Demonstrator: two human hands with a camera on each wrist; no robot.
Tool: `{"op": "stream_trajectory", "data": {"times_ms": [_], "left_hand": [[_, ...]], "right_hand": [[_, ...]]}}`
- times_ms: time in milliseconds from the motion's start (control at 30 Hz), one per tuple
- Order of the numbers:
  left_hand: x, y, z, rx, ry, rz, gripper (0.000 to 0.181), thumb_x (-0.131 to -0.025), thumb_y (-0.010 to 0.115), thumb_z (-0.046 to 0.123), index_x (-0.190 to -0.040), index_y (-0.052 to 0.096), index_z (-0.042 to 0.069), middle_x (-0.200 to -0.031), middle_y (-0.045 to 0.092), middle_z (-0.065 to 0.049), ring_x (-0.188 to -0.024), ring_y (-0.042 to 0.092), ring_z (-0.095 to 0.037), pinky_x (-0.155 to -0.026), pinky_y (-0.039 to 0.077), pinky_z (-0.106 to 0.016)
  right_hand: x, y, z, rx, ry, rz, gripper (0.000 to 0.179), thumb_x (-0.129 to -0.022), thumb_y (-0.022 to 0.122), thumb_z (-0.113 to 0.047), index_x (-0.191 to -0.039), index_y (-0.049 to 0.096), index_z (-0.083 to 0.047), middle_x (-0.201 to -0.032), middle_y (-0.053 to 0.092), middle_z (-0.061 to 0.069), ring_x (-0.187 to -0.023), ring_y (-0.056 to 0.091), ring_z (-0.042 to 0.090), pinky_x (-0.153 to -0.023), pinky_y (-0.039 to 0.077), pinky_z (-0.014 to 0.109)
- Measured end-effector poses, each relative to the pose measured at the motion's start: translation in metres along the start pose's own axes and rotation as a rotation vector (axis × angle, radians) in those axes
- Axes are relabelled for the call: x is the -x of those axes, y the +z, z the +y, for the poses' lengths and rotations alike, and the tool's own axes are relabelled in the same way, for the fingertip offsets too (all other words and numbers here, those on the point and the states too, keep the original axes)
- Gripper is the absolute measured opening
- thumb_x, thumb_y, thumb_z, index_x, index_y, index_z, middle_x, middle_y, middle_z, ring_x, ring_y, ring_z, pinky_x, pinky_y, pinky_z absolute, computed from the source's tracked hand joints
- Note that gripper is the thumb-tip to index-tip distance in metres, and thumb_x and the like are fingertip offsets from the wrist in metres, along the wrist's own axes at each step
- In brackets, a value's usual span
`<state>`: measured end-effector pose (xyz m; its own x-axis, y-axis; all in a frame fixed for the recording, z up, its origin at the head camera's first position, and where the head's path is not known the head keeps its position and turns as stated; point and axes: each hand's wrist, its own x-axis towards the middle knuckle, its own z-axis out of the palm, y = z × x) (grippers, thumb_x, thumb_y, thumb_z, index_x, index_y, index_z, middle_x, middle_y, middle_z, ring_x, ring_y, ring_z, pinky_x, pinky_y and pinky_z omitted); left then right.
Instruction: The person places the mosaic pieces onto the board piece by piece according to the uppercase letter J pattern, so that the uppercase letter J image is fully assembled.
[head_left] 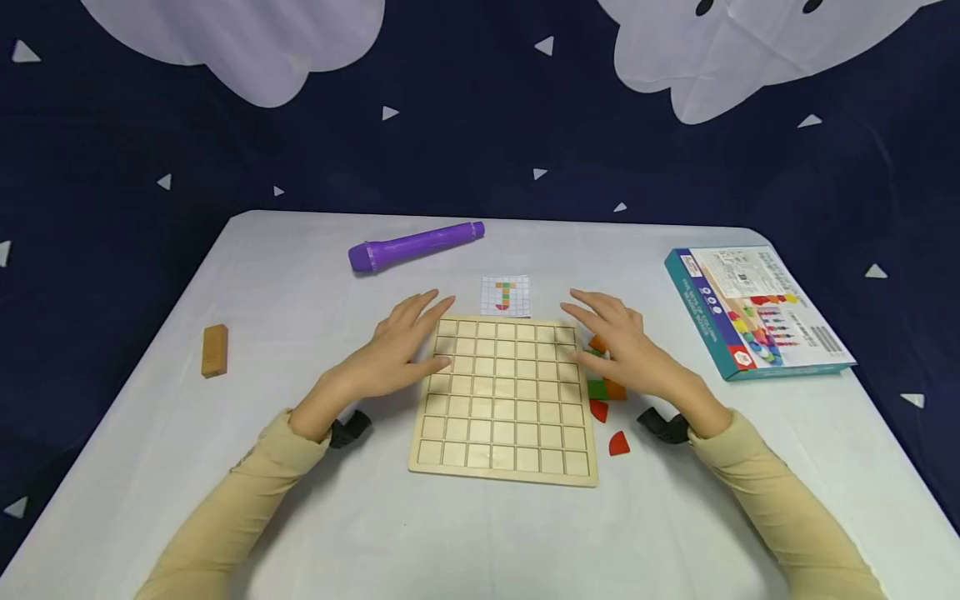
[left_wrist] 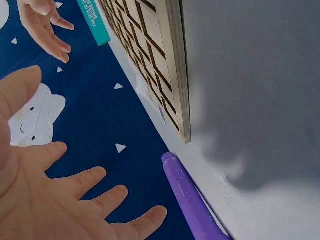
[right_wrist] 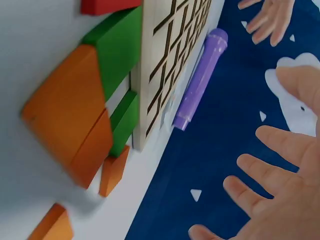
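A square wooden grid board (head_left: 504,400) lies on the table between my two hands, its cells bare. My left hand (head_left: 397,350) hovers at the board's upper left edge, fingers spread and holding nothing. On the other side my right hand (head_left: 626,346) is spread over the upper right edge, also holding nothing. Beneath and beside it lie orange blocks (right_wrist: 65,110), green blocks (right_wrist: 117,55) and red quarter-round pieces (head_left: 618,443), partly hidden by the hand in the head view. Just beyond the board sits a small pattern card (head_left: 505,296) with a coloured figure on a grid.
A purple microphone-shaped stick (head_left: 416,246) lies at the back of the table. At the far left stands a brown wooden block (head_left: 214,350). A flat teal-edged box (head_left: 757,312) rests at the right. Dark patterned cloth (head_left: 480,158) hangs behind the table.
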<state>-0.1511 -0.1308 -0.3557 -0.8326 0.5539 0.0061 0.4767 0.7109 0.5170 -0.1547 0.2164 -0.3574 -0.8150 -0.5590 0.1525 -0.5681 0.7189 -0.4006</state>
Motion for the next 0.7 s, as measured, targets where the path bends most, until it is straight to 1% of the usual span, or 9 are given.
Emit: {"op": "stream_trajectory", "data": {"times_ms": [100,133,233,300,367,433,500,600,700], "left_hand": [[0.000,0.000,-0.001,0.037,-0.012,0.034,0.074,-0.091,0.057,0.036,-0.151,0.016,0.019,-0.154,0.020,-0.015,-0.141,0.019,-0.035,-0.110,0.023,-0.060],[0.000,0.001,-0.002,0.053,-0.026,0.047,0.073,-0.091,0.057,0.035,-0.150,0.019,0.016,-0.151,0.025,-0.016,-0.138,0.025,-0.033,-0.109,0.027,-0.057],[0.000,0.001,-0.004,0.102,-0.062,0.100,0.068,-0.090,0.060,0.028,-0.146,0.029,0.008,-0.135,0.043,-0.019,-0.121,0.044,-0.030,-0.099,0.042,-0.048],[0.000,0.000,-0.006,0.130,-0.091,0.131,0.064,-0.089,0.062,0.024,-0.142,0.034,0.004,-0.123,0.051,-0.020,-0.108,0.052,-0.029,-0.089,0.047,-0.043],[0.001,-0.001,-0.008,0.145,-0.111,0.143,0.060,-0.088,0.063,0.021,-0.139,0.039,0.001,-0.114,0.056,-0.021,-0.097,0.056,-0.028,-0.081,0.049,-0.039],[0.001,-0.001,-0.010,0.150,-0.124,0.127,0.057,-0.087,0.064,0.018,-0.136,0.041,-0.001,-0.107,0.058,-0.020,-0.091,0.058,-0.026,-0.079,0.049,-0.037],[0.002,0.000,-0.012,0.153,-0.132,0.086,0.057,-0.086,0.065,0.017,-0.134,0.042,-0.002,-0.101,0.060,-0.018,-0.086,0.057,-0.023,-0.077,0.048,-0.035],[0.004,0.003,-0.016,0.150,-0.128,0.008,0.058,-0.085,0.066,0.015,-0.135,0.041,-0.003,-0.095,0.060,-0.015,-0.081,0.055,-0.018,-0.074,0.045,-0.031],[0.006,0.006,-0.020,0.161,-0.125,-0.057,0.060,-0.084,0.067,0.013,-0.136,0.039,-0.002,-0.094,0.059,-0.014,-0.078,0.054,-0.015,-0.071,0.044,-0.028]], "right_hand": [[0.002,0.000,0.006,-0.017,-0.002,0.083,0.057,-0.084,0.067,-0.014,-0.137,0.046,-0.006,-0.144,0.038,0.017,-0.131,0.031,0.035,-0.094,0.025,0.054],[0.003,0.000,0.008,-0.023,0.007,0.115,0.053,-0.084,0.067,-0.013,-0.133,0.049,-0.005,-0.140,0.043,0.017,-0.129,0.034,0.035,-0.093,0.026,0.053],[0.006,0.000,0.014,-0.038,0.038,0.220,0.040,-0.083,0.068,-0.009,-0.121,0.059,-0.002,-0.125,0.056,0.017,-0.116,0.045,0.032,-0.090,0.033,0.052],[0.007,0.000,0.017,-0.044,0.069,0.276,0.032,-0.082,0.068,-0.007,-0.113,0.063,-0.001,-0.116,0.062,0.016,-0.107,0.051,0.030,-0.088,0.039,0.049],[0.007,-0.001,0.020,-0.037,0.094,0.312,0.028,-0.081,0.070,-0.006,-0.108,0.066,-0.001,-0.109,0.065,0.015,-0.097,0.053,0.027,-0.082,0.043,0.046],[0.007,-0.001,0.023,-0.028,0.120,0.324,0.026,-0.080,0.070,-0.006,-0.105,0.067,0.000,-0.103,0.067,0.015,-0.090,0.054,0.026,-0.075,0.045,0.041],[0.007,0.000,0.027,-0.013,0.156,0.303,0.024,-0.080,0.070,-0.006,-0.103,0.068,0.000,-0.100,0.068,0.015,-0.086,0.053,0.026,-0.071,0.043,0.038],[0.008,0.002,0.033,0.000,0.217,0.243,0.022,-0.081,0.067,-0.006,-0.103,0.069,0.001,-0.098,0.068,0.016,-0.085,0.053,0.027,-0.070,0.042,0.035],[0.010,0.004,0.038,0.008,0.270,0.181,0.023,-0.082,0.066,-0.007,-0.103,0.069,0.001,-0.095,0.068,0.016,-0.085,0.053,0.027,-0.072,0.042,0.034]]}}
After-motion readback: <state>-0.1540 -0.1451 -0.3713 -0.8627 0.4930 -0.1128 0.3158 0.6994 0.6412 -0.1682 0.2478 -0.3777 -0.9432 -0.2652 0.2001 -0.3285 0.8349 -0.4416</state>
